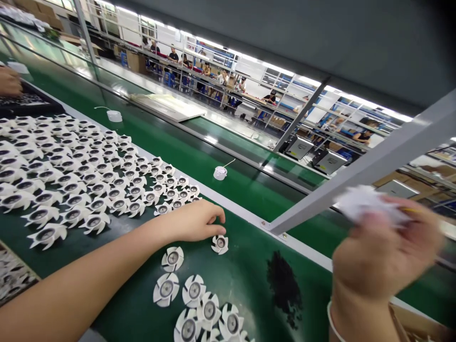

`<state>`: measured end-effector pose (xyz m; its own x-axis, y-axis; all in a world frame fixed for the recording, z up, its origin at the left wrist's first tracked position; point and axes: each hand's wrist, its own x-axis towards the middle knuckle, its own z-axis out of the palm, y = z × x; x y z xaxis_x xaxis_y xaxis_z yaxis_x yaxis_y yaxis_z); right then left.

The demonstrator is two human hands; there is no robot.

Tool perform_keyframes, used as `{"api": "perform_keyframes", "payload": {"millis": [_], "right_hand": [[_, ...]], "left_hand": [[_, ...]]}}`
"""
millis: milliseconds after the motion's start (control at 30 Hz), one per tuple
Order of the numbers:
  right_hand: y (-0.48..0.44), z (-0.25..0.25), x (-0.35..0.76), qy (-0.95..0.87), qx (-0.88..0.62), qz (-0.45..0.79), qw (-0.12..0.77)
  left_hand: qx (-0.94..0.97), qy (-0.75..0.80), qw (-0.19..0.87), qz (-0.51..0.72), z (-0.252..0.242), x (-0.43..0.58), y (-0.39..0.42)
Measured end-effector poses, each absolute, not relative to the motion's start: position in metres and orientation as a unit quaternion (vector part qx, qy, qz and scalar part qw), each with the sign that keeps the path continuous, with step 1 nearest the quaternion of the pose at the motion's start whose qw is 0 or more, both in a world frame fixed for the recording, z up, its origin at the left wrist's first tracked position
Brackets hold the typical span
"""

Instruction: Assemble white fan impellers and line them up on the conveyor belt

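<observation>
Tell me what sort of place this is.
Probably a factory assembly floor: a green conveyor belt, rows of identical white bladed parts, and workers seated along another line beyond.

"What carried everything?"

"A green conveyor bench [245, 270], with a pale grey metal rail [231, 219] running along its far side."

"And what lay on it?"

"White plastic fan impellers [46, 236], packed in loose rows toward the left, with a looser scatter [188, 297] on the near side. A single impeller [220, 244] lay apart to the right of them."

"Anything else?"

"A black tray [24, 102] sat at the far left, and a patch of dark granules [284, 287] lay on the belt to the right."

"Beyond the rail?"

"A second green belt [256, 175], carrying a small white round fitting [220, 173] with a thin wire."
</observation>
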<state>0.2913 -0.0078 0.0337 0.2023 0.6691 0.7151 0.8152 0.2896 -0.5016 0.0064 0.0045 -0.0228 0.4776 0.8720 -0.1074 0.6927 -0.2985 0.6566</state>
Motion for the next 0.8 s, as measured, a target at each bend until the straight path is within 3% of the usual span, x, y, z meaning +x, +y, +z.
{"api": "perform_keyframes", "payload": {"millis": [33,133,200,400,800], "right_hand": [[-0.014,0.033,0.276,-0.672,-0.558,-0.002,0.487],[-0.021,0.016,0.239,-0.796,-0.464,0.235,0.311],[-0.019,0.002,0.225,-0.826,-0.427,0.299,0.216],[-0.011,-0.014,0.223,-0.828,-0.418,0.341,0.152],[-0.014,-0.018,0.215,-0.817,-0.489,0.306,0.025]], "left_hand": [[0.785,0.503,0.328,0.154,-0.024,0.007,0.006],[0.752,0.527,0.335,0.211,-0.028,0.007,0.011],[0.737,0.526,0.358,0.228,-0.029,0.006,0.014],[0.731,0.469,0.465,0.172,-0.032,0.003,0.013],[0.731,0.477,0.479,0.094,-0.047,0.006,0.015]]}}
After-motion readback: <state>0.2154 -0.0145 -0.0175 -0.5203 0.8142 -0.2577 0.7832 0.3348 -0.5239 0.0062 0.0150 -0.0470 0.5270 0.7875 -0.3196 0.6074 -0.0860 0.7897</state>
